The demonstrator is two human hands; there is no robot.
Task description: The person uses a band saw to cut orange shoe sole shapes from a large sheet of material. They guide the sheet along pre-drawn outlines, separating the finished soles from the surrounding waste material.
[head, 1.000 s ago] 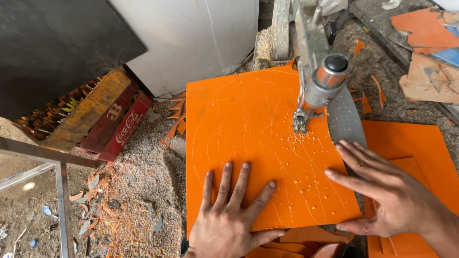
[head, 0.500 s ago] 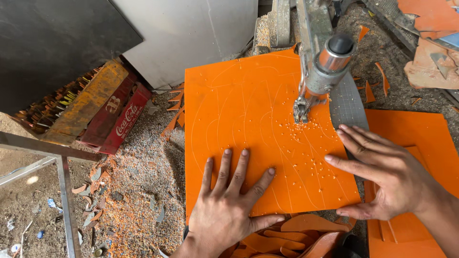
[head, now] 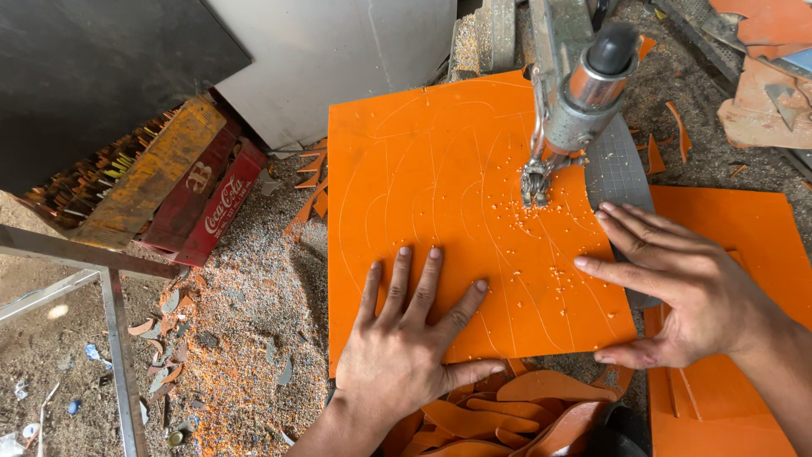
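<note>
A large orange rubber sheet [head: 440, 169] with faint curved outlines lies flat on the grey saw table [head: 619, 169]. My left hand [head: 406, 338] presses flat on the sheet's near edge, fingers spread. At the sheet's right edge, my right hand [head: 685, 288] rests with its fingers spread on the sheet and the table. The metal saw head [head: 579, 93] stands above the sheet, its blade [head: 534, 182] meeting the sheet near the right edge. Orange crumbs lie around the cut.
Cut orange sole-shaped pieces [head: 516, 406] are piled below the sheet's near edge. More orange sheets [head: 744, 228] lie on the right. A red crate [head: 211, 211] and a yellow box [head: 135, 182] sit on the left, above a floor covered in sawdust and scraps [head: 237, 338]. A metal frame [head: 110, 296] stands at lower left.
The sheet has shifted under the blade, and more orange crumbs lie on it. Both hands stay flat on the sheet.
</note>
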